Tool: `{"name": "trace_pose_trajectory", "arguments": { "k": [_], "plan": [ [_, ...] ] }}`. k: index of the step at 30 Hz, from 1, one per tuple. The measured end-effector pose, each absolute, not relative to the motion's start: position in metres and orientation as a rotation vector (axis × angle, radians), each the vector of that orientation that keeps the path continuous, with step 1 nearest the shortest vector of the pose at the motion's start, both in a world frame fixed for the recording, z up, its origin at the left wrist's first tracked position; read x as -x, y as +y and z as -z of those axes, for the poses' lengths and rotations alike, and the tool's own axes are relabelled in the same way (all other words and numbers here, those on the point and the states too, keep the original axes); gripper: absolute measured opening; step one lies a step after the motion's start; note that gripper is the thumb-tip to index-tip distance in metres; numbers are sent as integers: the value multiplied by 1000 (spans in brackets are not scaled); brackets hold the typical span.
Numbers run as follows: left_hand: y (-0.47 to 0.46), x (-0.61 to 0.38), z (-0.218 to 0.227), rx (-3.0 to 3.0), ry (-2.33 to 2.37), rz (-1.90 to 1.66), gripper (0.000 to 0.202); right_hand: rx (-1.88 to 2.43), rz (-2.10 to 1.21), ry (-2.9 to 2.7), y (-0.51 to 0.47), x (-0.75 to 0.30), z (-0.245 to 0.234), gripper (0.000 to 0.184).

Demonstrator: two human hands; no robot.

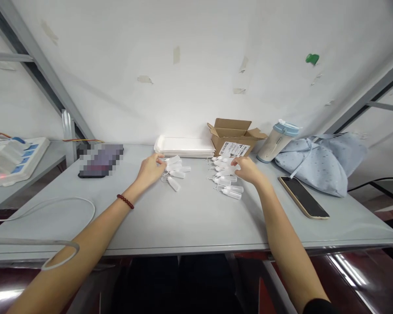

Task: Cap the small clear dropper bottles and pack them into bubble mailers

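Two clusters of small clear plastic squeeze bottles lie on the grey table [190, 218]. My left hand [149, 169], with a red bead bracelet on the wrist, reaches to the left cluster [175, 172]; its fingertips pinch at one bottle there. My right hand [247, 170] rests at the right cluster [227, 179], fingers curled on a bottle at its upper edge. Several bottles with pointed caps lie loose below that hand.
A stack of white trays [185, 147] and an open cardboard box [234, 136] stand at the back. A tumbler [277, 140], a blue cloth bag [317, 161] and a phone [303, 196] lie right. A dark tablet [100, 160], power strip [13, 159] and white cable [52, 205] lie left.
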State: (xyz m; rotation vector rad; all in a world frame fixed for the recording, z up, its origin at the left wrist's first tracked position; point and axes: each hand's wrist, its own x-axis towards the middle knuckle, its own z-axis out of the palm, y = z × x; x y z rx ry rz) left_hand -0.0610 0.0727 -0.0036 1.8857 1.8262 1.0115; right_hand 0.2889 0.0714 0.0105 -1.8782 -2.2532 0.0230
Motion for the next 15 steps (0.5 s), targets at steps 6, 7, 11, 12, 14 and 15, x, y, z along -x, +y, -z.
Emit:
{"name": "trace_pose_trajectory", "arguments": {
  "k": [6,7,11,12,14,15],
  "plan": [
    [71,59,5,-1892,1814,-985,39,1884,59,-2223,74,-290,-1,39],
    [71,59,6,-1892,1810,-986,39,1887,56,-2216,73,-290,-1,39],
    [69,58,4,-1897,1799,-998,38,1842,9,-2184,71,-294,-6,37],
    [69,58,3,-1895,1800,-999,38,1817,-6,-2159,71,-295,-8,35],
    [67,56,2,-1886,1806,-987,39,1764,-39,-2077,71,-298,-10,32],
    [67,55,1,-1884,1805,-980,39,1735,-59,-2027,71,-299,-11,29]
  ]
}}
